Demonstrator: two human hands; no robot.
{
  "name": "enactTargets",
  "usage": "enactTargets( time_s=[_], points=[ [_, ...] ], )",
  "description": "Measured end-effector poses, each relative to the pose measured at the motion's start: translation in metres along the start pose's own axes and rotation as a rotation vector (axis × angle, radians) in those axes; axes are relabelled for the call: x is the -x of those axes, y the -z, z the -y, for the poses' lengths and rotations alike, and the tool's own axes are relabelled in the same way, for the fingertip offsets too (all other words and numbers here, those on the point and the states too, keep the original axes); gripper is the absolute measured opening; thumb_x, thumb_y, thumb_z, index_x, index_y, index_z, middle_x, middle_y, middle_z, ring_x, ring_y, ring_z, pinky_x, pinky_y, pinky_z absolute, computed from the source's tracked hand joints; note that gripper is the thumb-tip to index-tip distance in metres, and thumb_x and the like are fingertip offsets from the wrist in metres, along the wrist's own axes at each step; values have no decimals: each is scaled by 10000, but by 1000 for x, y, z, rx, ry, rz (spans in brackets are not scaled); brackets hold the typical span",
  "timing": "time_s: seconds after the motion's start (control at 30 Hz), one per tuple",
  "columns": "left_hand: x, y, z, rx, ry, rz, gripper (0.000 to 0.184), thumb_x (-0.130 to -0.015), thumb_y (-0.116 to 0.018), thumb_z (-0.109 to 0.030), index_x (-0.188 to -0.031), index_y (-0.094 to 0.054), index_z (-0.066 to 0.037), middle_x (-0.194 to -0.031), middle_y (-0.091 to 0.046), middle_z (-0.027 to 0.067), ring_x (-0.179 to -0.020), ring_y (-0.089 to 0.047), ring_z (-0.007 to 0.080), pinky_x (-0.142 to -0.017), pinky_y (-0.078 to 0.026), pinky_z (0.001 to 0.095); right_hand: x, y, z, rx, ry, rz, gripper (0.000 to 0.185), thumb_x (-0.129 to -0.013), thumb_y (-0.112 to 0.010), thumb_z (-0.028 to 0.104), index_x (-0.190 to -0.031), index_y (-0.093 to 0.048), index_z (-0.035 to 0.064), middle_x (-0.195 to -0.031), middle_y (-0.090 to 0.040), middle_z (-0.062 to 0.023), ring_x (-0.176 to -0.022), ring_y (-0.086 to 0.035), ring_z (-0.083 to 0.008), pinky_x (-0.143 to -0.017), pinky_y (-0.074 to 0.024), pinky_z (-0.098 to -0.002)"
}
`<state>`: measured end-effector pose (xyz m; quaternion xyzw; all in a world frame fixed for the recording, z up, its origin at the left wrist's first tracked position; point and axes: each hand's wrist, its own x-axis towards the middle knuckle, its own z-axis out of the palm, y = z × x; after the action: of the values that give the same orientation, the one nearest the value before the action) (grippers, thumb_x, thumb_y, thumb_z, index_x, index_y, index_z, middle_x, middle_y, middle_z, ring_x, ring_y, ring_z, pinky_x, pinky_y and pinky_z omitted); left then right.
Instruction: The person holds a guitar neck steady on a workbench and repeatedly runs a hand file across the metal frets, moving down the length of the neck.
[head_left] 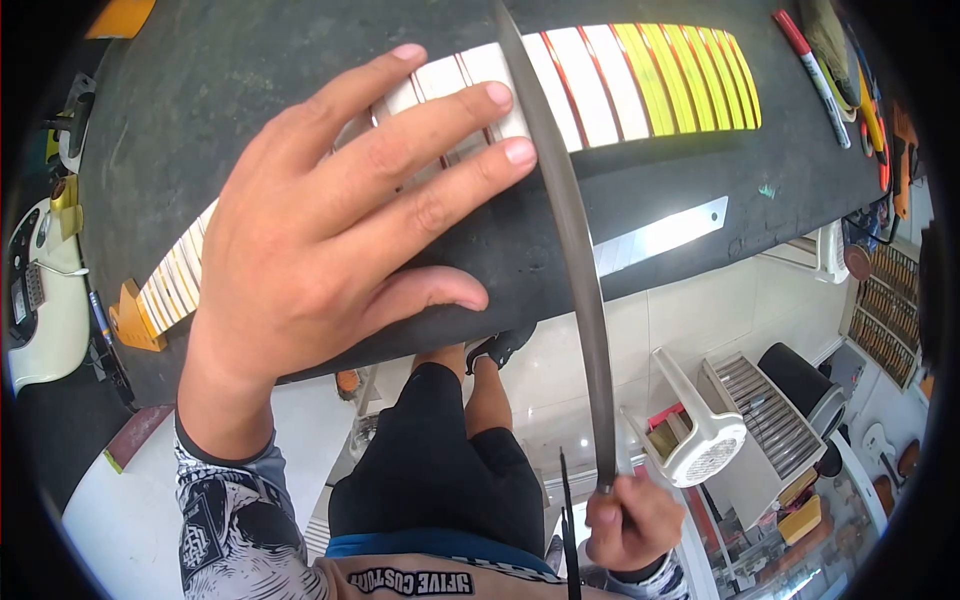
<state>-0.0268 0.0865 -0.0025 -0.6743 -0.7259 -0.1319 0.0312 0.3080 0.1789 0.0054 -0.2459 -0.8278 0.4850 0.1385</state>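
A long fretted neck [690, 80] lies across the dark bench, with yellow tape between frets at its right end and white tape along the rest. Over its middle, my left hand [340, 210] rests palm down with fingers spread, the fingertips on the white part beside a long metal file. My right hand [635, 525] is closed around the lower end of that file [575, 240], near my body. The file crosses the neck just right of my left fingertips, its far end beyond the neck's upper edge.
A steel ruler [665, 237] lies on the dark bench [400, 335] near its front edge. Markers [815, 85] and tools are at the right. An orange block [135, 318] touches the neck's left end. A white chair [705, 440] stands on the floor below.
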Motion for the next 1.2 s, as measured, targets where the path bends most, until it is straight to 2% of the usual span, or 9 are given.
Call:
enactTargets(
  time_s=[0.03, 0.17, 0.37, 0.5, 0.7, 0.73, 0.8, 0.87, 1.2],
  points=[
    [0, 0, 0, -6, 5, 3, 700, -645, -705, -534, -1218, -657, -134, -1282, -608, 82, -1179, -558, 396, -934, -500, 448, 16, 7, 4, 183, 41, -2, 265, -823, -638, 54, -1081, -629, -5, -594, -599, -77, -456, -566, -165, -469, -447, -260],
    [0, -2, 1, 8, -1, -4, 715, -639, -708, -536, -1224, -652, -130, -1290, -607, 70, -1184, -556, 397, -932, -502, 446, 41, 15, 14, 67, -92, -1, 269, -805, -625, 35, -1073, -633, 12, -593, -604, -90, -478, -573, -190, -482, -467, -277],
    [-1, 1, -1, 37, 35, 12, 734, -636, -715, -526, -1232, -641, -104, -1289, -607, 70, -1177, -561, 397, -931, -503, 441, -56, -3, 22, 44, 11, 72, 349, -816, -625, 9, -1164, -623, -25, -611, -618, -91, -500, -574, -169, -506, -457, -260],
    [-2, 3, -1, 59, 55, 21, 721, -643, -718, -510, -1233, -640, -103, -1286, -606, 66, -1175, -561, 393, -922, -501, 437, -95, -13, 33, 8, -79, 91, 398, -740, -662, -57, -1138, -649, -43, -725, -666, -149, -598, -665, -210, -543, -517, -248],
    [-4, 6, -1, 75, 75, 63, 699, -649, -719, -495, -1226, -645, -108, -1279, -609, 50, -1185, -553, 384, -887, -503, 421, -22, 13, 19, -7, -105, 59, 291, -758, -667, -20, -1049, -668, -35, -705, -668, -159, -555, -656, -223, -536, -528, -275],
    [-4, 5, -1, 78, 79, 64, 697, -651, -718, -496, -1225, -645, -108, -1278, -609, 50, -1184, -553, 385, -886, -503, 422, -4, 18, 17, 43, -76, 61, 242, -813, -632, 40, -1053, -633, 8, -599, -600, -71, -472, -570, -184, -487, -453, -279],
    [-4, 5, 0, 89, 83, 67, 693, -655, -716, -497, -1225, -645, -108, -1276, -610, 49, -1181, -555, 388, -885, -502, 424, 24, 26, 26, 288, -34, 22, 275, -757, -614, 10, -1032, -626, 7, -626, -613, -99, -493, -591, -207, -492, -474, -290],
    [-4, 6, 0, 84, 75, 77, 693, -658, -714, -499, -1225, -646, -107, -1278, -609, 51, -1178, -557, 390, -877, -502, 425, 37, 30, 26, 132, -113, 16, 254, -749, -625, 15, -1003, -639, 2, -661, -631, -117, -510, -605, -220, -500, -485, -292],
    [-3, 5, 1, 82, 75, 67, 696, -683, -700, -513, -1237, -637, -96, -1286, -602, 68, -1176, -561, 387, -856, -504, 415, -97, -16, 37, -47, -148, 74, 348, -763, -675, -51, -1110, -651, -39, -735, -674, -158, -572, -655, -196, -530, -516, -266]
  ],
)
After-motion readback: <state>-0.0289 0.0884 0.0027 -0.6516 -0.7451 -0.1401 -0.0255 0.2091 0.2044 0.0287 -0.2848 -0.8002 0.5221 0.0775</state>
